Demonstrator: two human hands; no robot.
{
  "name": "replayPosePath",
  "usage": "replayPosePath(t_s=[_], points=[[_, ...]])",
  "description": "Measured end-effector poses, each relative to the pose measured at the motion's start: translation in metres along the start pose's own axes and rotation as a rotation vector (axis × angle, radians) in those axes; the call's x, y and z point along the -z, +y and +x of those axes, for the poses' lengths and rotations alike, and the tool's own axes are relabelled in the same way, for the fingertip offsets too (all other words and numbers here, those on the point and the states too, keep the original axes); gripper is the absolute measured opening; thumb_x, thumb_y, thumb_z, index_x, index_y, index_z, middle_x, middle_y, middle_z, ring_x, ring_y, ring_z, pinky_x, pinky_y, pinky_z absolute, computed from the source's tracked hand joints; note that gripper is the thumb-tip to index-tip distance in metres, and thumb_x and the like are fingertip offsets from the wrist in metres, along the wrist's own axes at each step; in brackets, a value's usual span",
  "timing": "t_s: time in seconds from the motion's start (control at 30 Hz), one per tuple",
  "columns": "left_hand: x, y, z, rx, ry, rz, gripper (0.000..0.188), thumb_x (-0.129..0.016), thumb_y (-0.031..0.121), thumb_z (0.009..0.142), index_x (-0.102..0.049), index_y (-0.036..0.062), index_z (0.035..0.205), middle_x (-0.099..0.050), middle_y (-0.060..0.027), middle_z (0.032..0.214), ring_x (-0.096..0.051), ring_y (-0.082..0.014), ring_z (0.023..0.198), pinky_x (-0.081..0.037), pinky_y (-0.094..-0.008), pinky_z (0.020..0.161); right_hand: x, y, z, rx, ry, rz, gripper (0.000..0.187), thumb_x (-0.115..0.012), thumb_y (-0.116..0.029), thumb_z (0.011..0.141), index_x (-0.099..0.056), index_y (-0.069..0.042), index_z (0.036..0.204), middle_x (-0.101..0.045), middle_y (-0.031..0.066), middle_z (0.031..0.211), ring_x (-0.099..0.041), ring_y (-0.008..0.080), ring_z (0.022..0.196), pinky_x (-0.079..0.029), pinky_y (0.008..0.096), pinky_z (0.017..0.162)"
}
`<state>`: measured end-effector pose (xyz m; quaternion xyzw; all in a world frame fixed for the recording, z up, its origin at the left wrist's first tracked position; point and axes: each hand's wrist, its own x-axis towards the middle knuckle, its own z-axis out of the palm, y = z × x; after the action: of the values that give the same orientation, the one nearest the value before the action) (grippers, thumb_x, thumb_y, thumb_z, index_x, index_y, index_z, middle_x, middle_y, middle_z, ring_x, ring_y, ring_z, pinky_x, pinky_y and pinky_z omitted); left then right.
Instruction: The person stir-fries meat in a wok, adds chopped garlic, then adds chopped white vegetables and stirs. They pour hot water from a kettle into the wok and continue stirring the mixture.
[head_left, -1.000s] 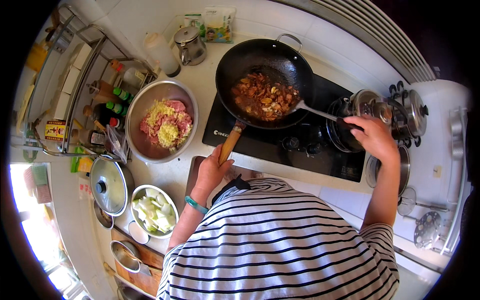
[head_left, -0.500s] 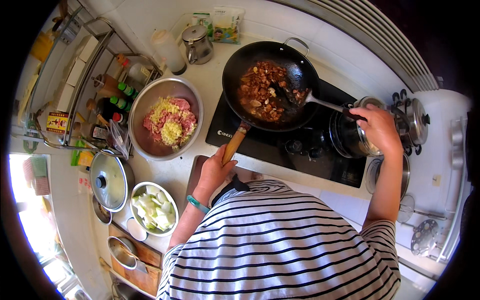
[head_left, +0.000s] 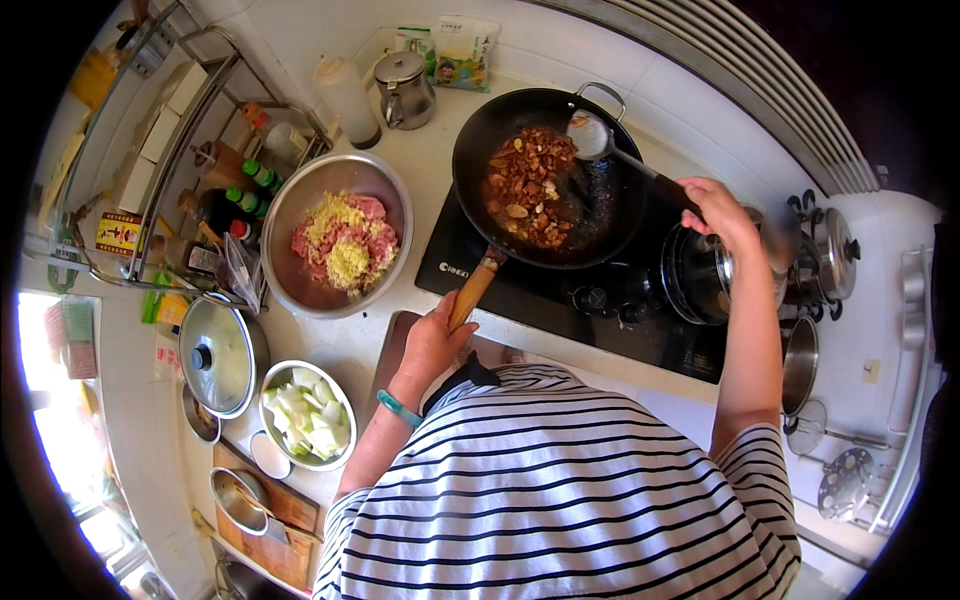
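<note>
Wood handle (head_left: pixel 474 285) wrapped in left grip (head_left: pixel 435 340); right grip (head_left: pixel 715 212) clasps spatula (head_left: pixel 632 162), wok (head_left: pixel 610 205) to its left. Best: wok held steady, blade (head_left: pixel 588 136) run low under food (head_left: pixel 528 178).

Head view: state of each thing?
Round black wok: holding browned food
Brown wooden wok handle: in left grip
Grey metal spatula: in right grip, blade over wok
Wide steel bowl: holding pink meat, yellow bits on top
Small round pale bowl: holding pale green chunks
Silver metal pitcher: lid on
Round glass lid: knob up
</note>
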<state>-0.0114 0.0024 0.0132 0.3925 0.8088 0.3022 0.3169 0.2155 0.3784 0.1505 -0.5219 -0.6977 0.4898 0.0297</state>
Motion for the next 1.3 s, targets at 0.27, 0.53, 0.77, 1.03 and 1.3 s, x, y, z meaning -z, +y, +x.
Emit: replayPosePath(t_s=[0.27,0.53,0.77,1.03,1.3], points=[[-0.003,-0.005,0.003,-0.065,0.024,0.006,0.063,-0.071,0.028,0.082,-0.047,0.0039,0.135,-0.067,-0.0251,0.093,-0.066,-0.0392,0.086,-0.053,-0.0413,0.075,-0.055,0.001,0.018,0.051,-0.225,0.072,0.033,-0.056,-0.019,0.096,-0.059,-0.005,0.126,-0.063,0.0074,0.075,-0.056,0.0103,0.059,-0.043,0.0217,0.051],[0.0,-0.002,0.002,0.001,-0.009,0.004,0.064,-0.071,0.029,0.083,-0.046,0.0038,0.137,-0.067,-0.0249,0.095,-0.066,-0.0384,0.088,-0.053,-0.0407,0.077,-0.053,-0.023,-0.079,0.552,-0.055,-0.611,0.037,-0.068,-0.013,0.083,-0.064,-0.017,0.12,-0.066,0.0138,0.101,-0.063,0.0329,0.094,-0.049,0.0376,0.083],[0.001,0.001,0.003,0.008,-0.029,0.019,0.064,-0.071,0.028,0.084,-0.044,0.0052,0.138,-0.068,-0.0241,0.094,-0.066,-0.0386,0.086,-0.053,-0.0407,0.075,-0.02,-0.017,-0.143,0.46,0.047,-0.663,0.036,-0.067,-0.009,0.082,-0.065,-0.015,0.117,-0.063,0.0124,0.091,-0.061,0.0307,0.084,-0.049,0.0366,0.076],[-0.002,-0.003,0.003,0.008,-0.017,-0.004,0.065,-0.072,0.026,0.083,-0.045,0.002,0.137,-0.067,-0.0231,0.091,-0.067,-0.0364,0.085,-0.052,-0.0377,0.075,-0.026,-0.004,-0.163,0.421,0.073,-0.674,0.032,-0.066,-0.01,0.083,-0.066,-0.014,0.115,-0.064,0.0113,0.087,-0.063,0.029,0.079,-0.049,0.0349,0.069],[0.002,0.001,0.004,0.052,-0.04,-0.018,0.064,-0.073,0.026,0.083,-0.047,0.0016,0.136,-0.067,-0.0238,0.096,-0.067,-0.0365,0.089,-0.051,-0.0368,0.079,-0.055,0.028,-0.083,0.391,0.23,-0.34,0.031,-0.061,-0.018,0.091,-0.063,-0.016,0.121,-0.064,0.0128,0.079,-0.061,0.0242,0.07,-0.048,0.0334,0.069]])
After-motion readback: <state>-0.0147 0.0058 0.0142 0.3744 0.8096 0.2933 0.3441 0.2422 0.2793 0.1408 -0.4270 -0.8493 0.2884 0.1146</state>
